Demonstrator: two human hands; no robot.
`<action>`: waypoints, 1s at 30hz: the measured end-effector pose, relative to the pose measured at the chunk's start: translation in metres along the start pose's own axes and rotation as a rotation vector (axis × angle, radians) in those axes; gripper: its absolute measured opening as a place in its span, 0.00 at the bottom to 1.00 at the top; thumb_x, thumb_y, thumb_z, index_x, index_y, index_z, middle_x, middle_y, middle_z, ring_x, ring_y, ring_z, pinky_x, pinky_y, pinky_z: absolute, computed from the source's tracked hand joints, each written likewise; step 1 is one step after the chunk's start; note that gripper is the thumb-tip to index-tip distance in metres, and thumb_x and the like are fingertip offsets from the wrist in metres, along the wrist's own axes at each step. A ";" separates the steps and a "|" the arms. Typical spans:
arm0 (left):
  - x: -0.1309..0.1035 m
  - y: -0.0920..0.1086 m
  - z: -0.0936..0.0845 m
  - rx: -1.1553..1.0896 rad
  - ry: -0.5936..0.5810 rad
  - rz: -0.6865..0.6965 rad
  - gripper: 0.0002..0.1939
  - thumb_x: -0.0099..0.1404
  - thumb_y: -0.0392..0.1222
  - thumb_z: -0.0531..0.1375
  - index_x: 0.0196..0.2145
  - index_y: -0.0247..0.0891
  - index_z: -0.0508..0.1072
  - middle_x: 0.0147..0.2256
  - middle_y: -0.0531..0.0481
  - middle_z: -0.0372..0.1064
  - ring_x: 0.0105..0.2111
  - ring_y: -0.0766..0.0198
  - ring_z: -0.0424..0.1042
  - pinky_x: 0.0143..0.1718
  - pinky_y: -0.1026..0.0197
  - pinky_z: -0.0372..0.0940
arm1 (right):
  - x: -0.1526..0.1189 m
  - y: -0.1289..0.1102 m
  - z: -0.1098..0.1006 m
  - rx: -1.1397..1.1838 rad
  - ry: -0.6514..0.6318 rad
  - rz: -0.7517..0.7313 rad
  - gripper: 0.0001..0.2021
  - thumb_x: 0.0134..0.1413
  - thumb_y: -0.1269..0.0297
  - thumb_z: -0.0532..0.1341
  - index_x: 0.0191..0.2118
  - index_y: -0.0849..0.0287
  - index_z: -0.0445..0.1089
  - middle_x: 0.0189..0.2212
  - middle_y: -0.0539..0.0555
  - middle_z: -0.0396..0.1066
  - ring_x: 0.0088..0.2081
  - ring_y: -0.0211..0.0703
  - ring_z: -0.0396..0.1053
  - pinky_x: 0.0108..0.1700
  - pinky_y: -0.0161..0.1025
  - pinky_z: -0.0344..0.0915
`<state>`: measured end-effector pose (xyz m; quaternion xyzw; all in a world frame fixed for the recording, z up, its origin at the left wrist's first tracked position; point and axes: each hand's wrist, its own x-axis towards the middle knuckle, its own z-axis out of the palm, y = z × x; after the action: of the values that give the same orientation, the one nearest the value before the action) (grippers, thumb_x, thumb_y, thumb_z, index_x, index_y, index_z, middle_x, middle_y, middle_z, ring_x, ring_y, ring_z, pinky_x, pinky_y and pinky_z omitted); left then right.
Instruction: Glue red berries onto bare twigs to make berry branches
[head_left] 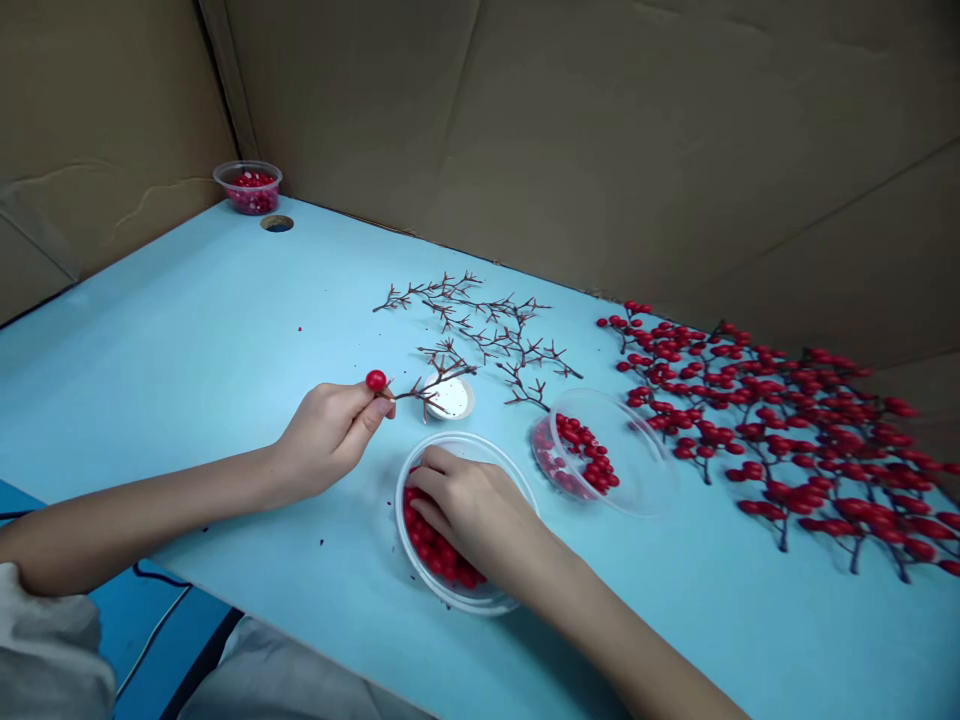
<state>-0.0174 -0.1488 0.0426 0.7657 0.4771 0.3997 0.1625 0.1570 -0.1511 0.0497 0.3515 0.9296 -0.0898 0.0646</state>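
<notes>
My left hand (pixel 330 435) pinches a thin brown branch (pixel 431 385) between thumb and forefinger. One red berry (pixel 376 380) shows at the branch's end, just above those fingers. The branch's other end reaches over a small white cup (pixel 450 397) with white contents. My right hand (pixel 469 500) dips into a round clear tub (pixel 405 530) of red berries (pixel 442 560), its fingers bent together. What its fingertips hold, if anything, is hidden. Right of this tub, another clear container (pixel 559 470) holds more red berries, with a clear lid (pixel 637 460) leaning at it.
Bare brown branches (pixel 487 320) lie behind the cup. Many branches with red berries (pixel 787 430) cover the table's right side. A clear bowl of red pieces (pixel 253 190) stands at the back left corner, beside a round hole (pixel 277 224). Cardboard walls (pixel 562 140) enclose the back.
</notes>
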 end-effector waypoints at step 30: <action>-0.014 0.014 0.003 0.465 0.004 0.420 0.15 0.61 0.33 0.43 0.19 0.36 0.59 0.12 0.55 0.58 0.12 0.70 0.53 0.17 0.64 0.48 | -0.017 -0.023 -0.029 0.024 0.869 0.000 0.03 0.47 0.73 0.57 0.26 0.60 0.65 0.22 0.51 0.61 0.25 0.35 0.56 0.25 0.34 0.56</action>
<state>-0.0102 -0.1677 0.0429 0.8633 0.3874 0.3062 -0.1044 0.1527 -0.1727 0.0835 0.3573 0.8694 0.0556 -0.3366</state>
